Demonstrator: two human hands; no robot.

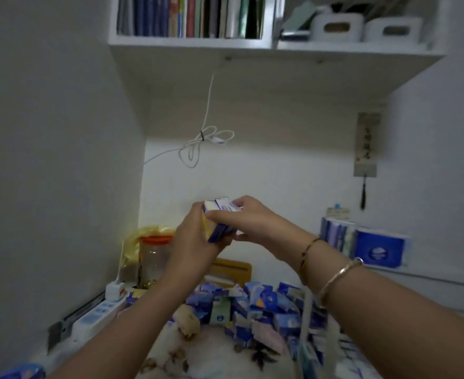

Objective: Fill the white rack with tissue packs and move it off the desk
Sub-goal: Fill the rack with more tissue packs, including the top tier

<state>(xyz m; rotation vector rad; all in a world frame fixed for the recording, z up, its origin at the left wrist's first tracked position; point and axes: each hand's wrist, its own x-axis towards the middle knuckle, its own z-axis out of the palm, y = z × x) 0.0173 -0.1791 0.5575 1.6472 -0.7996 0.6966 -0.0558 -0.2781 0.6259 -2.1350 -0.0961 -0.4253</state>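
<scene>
Where the table (pixel 220 348) meets the left wall, a clear jar with an orange lid (pixel 154 258) stands just in front of a yellow plastic bag (pixel 146 236); whatever sits low in the jar is too blurred to name. Near it a white power strip (pixel 96 315) lies along the wall with a white plug (pixel 114 291) at its far end. A heap of blue and white tissue packs (pixel 258 307) covers the middle of the table, spilling rightward over a floral cloth. Thin white bars of what may be the white rack (pixel 306 318) rise through the right side of the heap, behind the right forearm; I cannot tell how full it is. Behind the heap a yellow-brown box (pixel 233 268) stands against the far wall. At far right a large blue tissue bundle (pixel 378 248) rests on a ledge beside upright books. Overhead, a white shelf (pixel 252 45) holds a row of books on the left and two white bins (pixel 362 27) on the right, and a looped white cable (pixel 200 146) hangs below it.

Raised above the heap, the left hand (pixel 195 242) curls round the near end of a small stack of tissue packs (pixel 220 218), while the right hand (pixel 250 220) has its grip clamped on the stack from the top and right, thumb on the near face.
</scene>
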